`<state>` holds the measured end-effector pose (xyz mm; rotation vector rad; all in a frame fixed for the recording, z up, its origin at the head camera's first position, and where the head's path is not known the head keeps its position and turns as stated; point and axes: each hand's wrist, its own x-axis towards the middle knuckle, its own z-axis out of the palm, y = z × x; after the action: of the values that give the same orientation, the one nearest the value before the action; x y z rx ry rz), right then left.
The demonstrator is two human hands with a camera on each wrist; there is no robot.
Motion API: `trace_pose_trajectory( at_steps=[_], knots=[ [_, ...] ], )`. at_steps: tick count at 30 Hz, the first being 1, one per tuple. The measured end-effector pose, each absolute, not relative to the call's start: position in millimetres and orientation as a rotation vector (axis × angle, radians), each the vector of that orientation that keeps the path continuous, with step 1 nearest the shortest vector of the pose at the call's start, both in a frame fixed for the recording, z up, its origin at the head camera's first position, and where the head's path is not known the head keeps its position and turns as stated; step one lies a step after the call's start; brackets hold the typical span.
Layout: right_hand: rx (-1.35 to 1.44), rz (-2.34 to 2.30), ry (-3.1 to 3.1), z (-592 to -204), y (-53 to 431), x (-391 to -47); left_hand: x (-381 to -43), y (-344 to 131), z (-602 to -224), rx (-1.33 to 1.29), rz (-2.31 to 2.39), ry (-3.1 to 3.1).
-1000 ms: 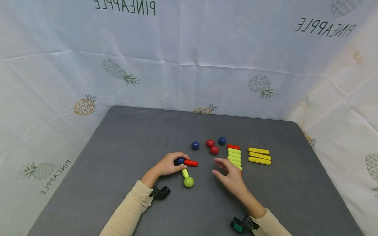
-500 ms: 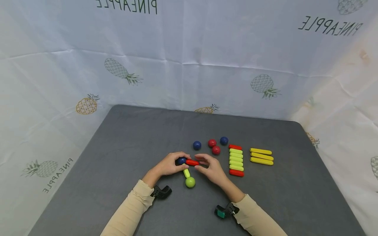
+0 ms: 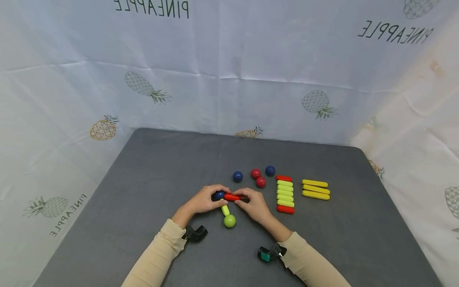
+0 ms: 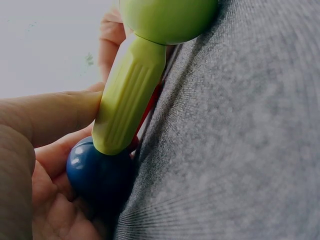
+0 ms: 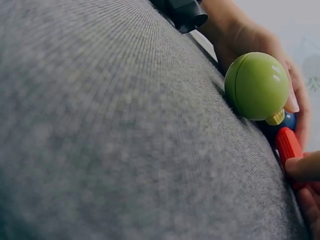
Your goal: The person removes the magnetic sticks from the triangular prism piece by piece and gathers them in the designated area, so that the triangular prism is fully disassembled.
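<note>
My left hand (image 3: 206, 199) curls round a blue ball (image 4: 100, 167) on the table, its thumb against a yellow-green rod (image 4: 127, 100). That rod joins the blue ball to a green ball (image 3: 230, 221) nearer me. A red rod (image 3: 232, 197) points right from the blue ball, end against it. Thumb and fingers of my right hand (image 3: 254, 204) pinch the red rod's free end, as the right wrist view also shows. Whether the red rod is fixed to the ball cannot be told.
Behind the hands lie loose blue balls (image 3: 238, 176) and red balls (image 3: 260, 182). To the right is a column of yellow-green rods (image 3: 285, 192) with a red rod (image 3: 285, 209) at its near end. Yellow rods (image 3: 315, 189) lie farther right. The grey table (image 3: 172, 159) meets a printed cloth behind.
My right hand has come left from beside the rod column to the red rod and now pinches its end. The left hand stays at the blue ball.
</note>
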<state>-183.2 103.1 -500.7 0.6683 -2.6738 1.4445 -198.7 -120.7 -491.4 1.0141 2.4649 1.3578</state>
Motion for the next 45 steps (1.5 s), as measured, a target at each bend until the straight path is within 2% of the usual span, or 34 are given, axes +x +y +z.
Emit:
trace_pose_trajectory(
  at_steps=[15,24,32,45],
  knots=[
    [0.566,1.258,-2.533,-498.6,105.0,-180.8,-199.6,-118.7,-488.9,0.959,1.347,2.472],
    [0.440,1.475,-2.505,-485.1,118.6,-172.0,-199.9,-117.4,-490.6,0.965,1.373,2.457],
    [0.388,1.511,-2.518,-452.8,151.3,-145.3,-201.8,-121.4,-490.6,1.010,1.381,2.433],
    [0.268,1.364,-2.532,-483.7,228.1,-114.7,-198.9,-121.8,-490.8,1.062,1.416,2.420]
  ],
)
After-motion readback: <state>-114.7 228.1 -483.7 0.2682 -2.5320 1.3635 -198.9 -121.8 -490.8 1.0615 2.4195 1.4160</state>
